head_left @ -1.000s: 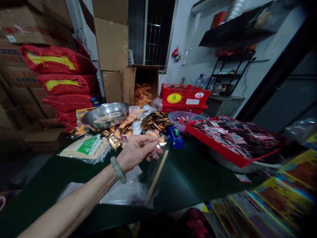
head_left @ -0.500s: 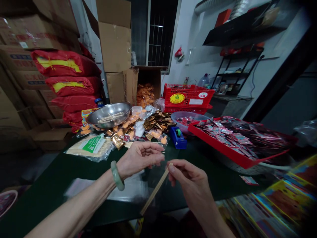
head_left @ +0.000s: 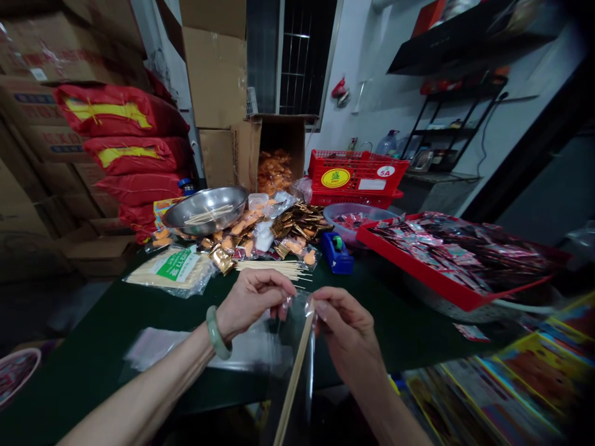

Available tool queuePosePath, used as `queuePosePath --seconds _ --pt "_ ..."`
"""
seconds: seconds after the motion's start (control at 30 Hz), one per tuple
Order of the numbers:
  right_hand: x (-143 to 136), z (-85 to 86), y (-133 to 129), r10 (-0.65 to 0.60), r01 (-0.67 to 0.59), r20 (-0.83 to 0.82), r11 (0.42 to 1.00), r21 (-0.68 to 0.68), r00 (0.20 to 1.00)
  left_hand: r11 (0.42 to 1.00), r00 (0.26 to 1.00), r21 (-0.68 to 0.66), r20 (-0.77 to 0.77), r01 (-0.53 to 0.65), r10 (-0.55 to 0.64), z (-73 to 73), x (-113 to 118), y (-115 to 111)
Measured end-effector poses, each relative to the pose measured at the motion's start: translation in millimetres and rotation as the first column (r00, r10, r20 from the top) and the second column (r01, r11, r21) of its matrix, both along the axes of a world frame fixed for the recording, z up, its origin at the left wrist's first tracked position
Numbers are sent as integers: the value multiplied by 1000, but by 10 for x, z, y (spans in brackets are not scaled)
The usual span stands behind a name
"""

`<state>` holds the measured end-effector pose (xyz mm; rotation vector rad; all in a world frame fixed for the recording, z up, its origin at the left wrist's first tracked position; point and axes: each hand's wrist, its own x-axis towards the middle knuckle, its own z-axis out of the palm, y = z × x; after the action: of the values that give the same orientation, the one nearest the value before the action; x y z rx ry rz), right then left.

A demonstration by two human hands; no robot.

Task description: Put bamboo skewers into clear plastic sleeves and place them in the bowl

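My left hand (head_left: pixel 255 297), with a green bangle (head_left: pixel 217 332) at the wrist, pinches the edge of a clear plastic bag (head_left: pixel 310 371). Opposite it, my right hand (head_left: pixel 344 319) is closed on the upper ends of thin wooden sticks (head_left: pixel 295 384) and on the bag's edge. The sticks slant down toward me and appear to lie within the bag. Flat clear bags (head_left: pixel 158 347) rest on the green table under my left forearm. Beyond my hands lie loose sticks (head_left: pixel 279 269) and a packet of sticks (head_left: pixel 174 269).
A metal bowl (head_left: pixel 207 214) stands behind the packet, beside gold sachets (head_left: pixel 300 223). A blue tape dispenser (head_left: pixel 337 254) sits right of them. A red tray (head_left: pixel 469 300) heaped with sachets is at the right. Colourful packages (head_left: pixel 525 384) fill the lower right.
My left hand has taken hold of the clear bag's edge. The sticks have moved lower and stand steeper, with the bag now visible around them. The view has shifted slightly.
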<state>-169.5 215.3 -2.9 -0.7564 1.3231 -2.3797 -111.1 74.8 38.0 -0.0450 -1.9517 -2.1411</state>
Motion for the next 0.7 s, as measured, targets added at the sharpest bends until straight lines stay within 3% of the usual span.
queuePosePath --seconds 0.3,0.57,0.7 --pt "-54 -7 -24 22 -25 -53 998 -61 998 995 994 -2 -39 101 -101 -35 0 -71" --pt "-111 -46 27 -16 14 -248 1000 -10 969 985 986 58 -47 161 -159 -2 -19 -92" --pt "-148 -43 62 -8 19 -341 999 28 940 995 994 -3 -45 96 -97 27 -17 -71"
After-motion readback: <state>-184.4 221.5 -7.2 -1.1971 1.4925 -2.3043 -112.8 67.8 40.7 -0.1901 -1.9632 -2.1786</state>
